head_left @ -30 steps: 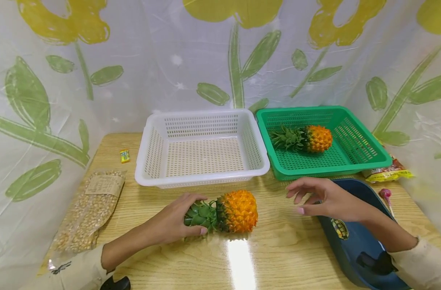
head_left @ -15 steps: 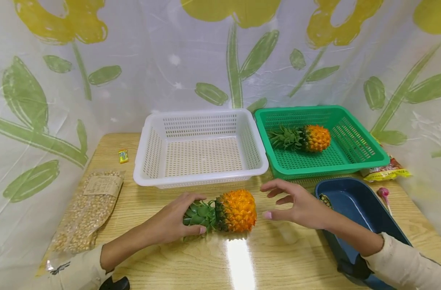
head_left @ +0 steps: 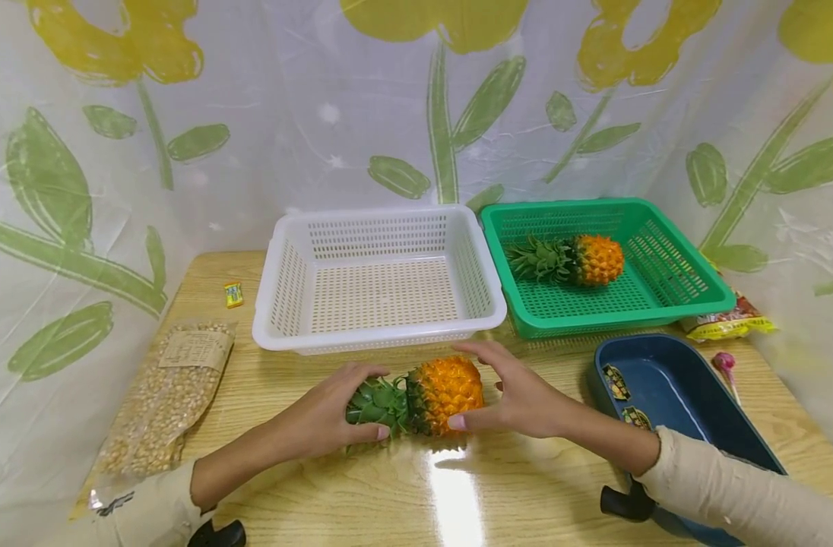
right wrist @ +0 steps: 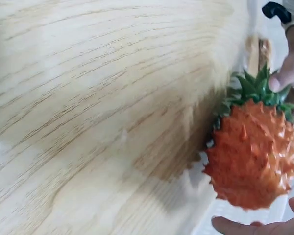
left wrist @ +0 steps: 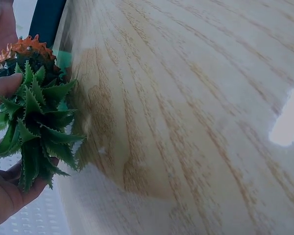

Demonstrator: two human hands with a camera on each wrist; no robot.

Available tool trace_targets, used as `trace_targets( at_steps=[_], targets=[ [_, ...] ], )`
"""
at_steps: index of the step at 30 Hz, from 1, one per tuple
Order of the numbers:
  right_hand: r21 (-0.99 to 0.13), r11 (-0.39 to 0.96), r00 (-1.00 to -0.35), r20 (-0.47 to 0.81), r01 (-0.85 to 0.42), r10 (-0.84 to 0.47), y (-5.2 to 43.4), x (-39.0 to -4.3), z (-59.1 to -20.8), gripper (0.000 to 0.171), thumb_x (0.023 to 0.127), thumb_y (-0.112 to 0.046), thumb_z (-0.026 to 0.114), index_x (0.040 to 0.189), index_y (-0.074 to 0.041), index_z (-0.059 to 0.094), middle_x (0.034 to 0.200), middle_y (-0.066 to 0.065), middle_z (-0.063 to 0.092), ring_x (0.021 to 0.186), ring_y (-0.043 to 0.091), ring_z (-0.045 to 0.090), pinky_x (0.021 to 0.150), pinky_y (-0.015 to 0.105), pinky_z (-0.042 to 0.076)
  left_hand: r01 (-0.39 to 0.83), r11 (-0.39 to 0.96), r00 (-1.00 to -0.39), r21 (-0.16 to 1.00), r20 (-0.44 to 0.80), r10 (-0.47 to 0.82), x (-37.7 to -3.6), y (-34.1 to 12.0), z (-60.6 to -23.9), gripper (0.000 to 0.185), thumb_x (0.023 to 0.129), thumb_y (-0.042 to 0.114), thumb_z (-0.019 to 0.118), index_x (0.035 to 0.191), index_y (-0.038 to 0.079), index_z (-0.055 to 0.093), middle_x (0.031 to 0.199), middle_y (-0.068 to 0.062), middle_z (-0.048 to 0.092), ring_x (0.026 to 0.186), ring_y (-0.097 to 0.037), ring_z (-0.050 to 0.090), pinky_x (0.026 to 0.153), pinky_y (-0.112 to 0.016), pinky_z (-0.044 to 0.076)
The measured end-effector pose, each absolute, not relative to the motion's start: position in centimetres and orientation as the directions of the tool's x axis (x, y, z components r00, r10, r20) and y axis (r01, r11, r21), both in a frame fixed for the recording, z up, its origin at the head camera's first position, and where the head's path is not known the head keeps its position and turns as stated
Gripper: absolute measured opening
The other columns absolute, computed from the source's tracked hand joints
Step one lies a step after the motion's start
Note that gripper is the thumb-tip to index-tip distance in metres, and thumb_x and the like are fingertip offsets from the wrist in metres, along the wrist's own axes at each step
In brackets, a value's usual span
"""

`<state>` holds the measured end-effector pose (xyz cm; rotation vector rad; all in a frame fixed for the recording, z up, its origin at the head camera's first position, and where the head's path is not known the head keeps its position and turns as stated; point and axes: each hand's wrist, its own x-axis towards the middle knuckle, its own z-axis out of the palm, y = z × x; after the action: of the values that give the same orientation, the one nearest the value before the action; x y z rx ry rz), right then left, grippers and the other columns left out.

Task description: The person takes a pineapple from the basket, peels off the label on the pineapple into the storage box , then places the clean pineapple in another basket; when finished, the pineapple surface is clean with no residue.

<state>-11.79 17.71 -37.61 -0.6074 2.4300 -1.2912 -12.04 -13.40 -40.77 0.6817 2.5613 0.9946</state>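
A small orange pineapple lies on its side on the table in the head view, its green crown pointing left. My left hand holds the crown, thumb on the near side and fingers on the far side. In the left wrist view the leaves show between thumb and fingers. At the fruit's right end my right hand is spread, thumb and forefinger to either side of it. The right wrist view shows a narrow gap between this hand's fingertips and the orange fruit.
Behind stand a white basket and a green basket with another pineapple in it. At right are a dark blue basin, a lollipop and a snack bag. A bag of corn kernels and a small yellow packet lie left.
My right hand has moved left from over the blue basin to the pineapple's right end. The left hand has stayed on the crown, and the pineapple has not moved.
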Motion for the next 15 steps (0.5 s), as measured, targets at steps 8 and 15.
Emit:
trace_targets(
  at_steps=[8,15],
  targets=[
    [-0.822,0.511,-0.844,-0.073,-0.251,-0.531,15.6,-12.6,-38.5,0.102,0.070,-0.038,0.092,0.154,-0.022,0.038,0.154,0.009,0.035,0.136,0.033,0.040,0.105,0.062,0.041,0.326,0.642,-0.837,0.694,-0.104,0.537,-12.2,-13.4,-40.8,0.079,0.083,0.045,0.081,0.148,0.019,0.045,0.138,-0.006,0.053,0.117,-0.025,0.056,0.092,-0.048,0.052],
    [-0.811,0.532,-0.843,-0.095,-0.243,-0.530,14.6,-12.7,-38.9,0.104,0.067,-0.037,0.094,0.154,-0.022,0.040,0.151,0.014,0.033,0.128,0.034,0.046,0.102,0.057,0.045,0.351,0.634,-0.828,0.689,-0.088,0.554,-12.2,-13.5,-40.9,0.079,0.083,0.049,0.080,0.147,0.017,0.046,0.135,-0.007,0.053,0.114,-0.023,0.056,0.089,-0.046,0.052]
  ],
)
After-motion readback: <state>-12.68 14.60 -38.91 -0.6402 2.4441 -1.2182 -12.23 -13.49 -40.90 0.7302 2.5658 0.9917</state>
